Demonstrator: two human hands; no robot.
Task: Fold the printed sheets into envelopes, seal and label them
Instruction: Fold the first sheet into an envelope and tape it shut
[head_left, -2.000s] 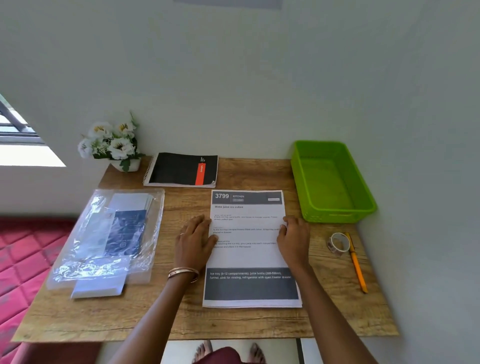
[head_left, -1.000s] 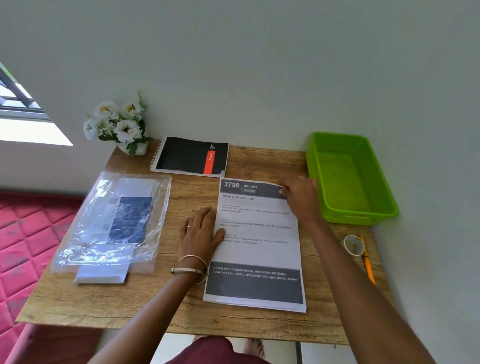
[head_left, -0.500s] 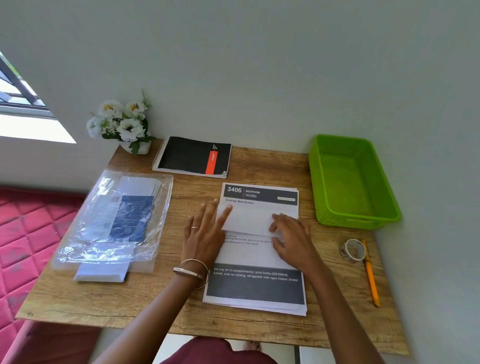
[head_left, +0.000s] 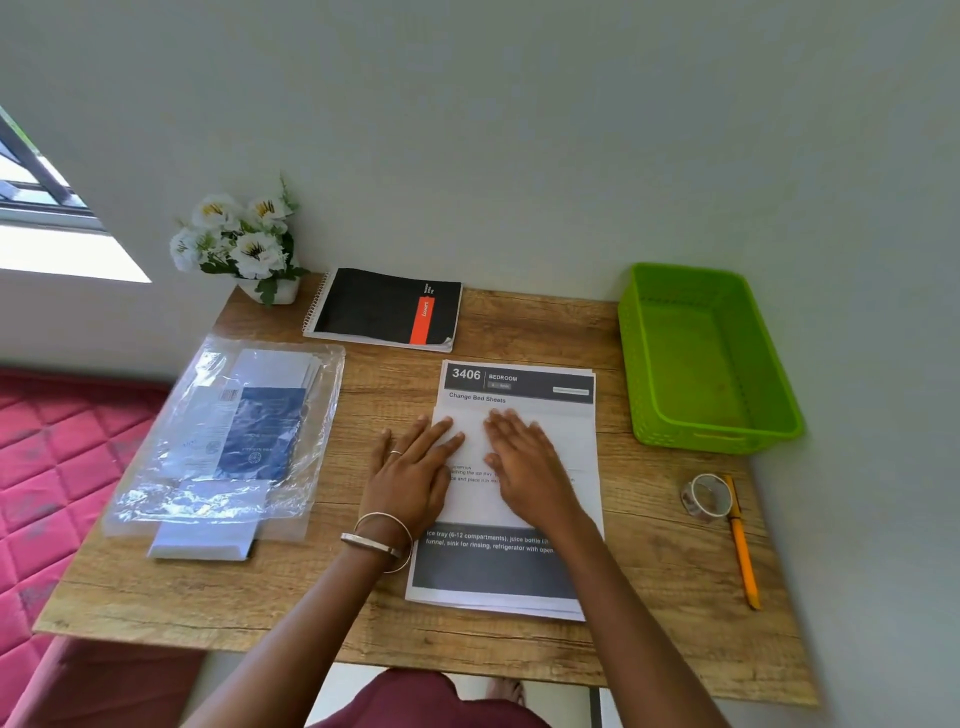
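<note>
On folded sheet (head_left: 566, 441): both flat hands.

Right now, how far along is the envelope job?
Done: the top sheet has its upper part folded down, uncovering the 3406 sheet beneath. In hand: left hand and right hand press flat on that fold. Left: further folds, envelopes still in the plastic bag, tape roll and pen untouched, green basket holds nothing.
</note>
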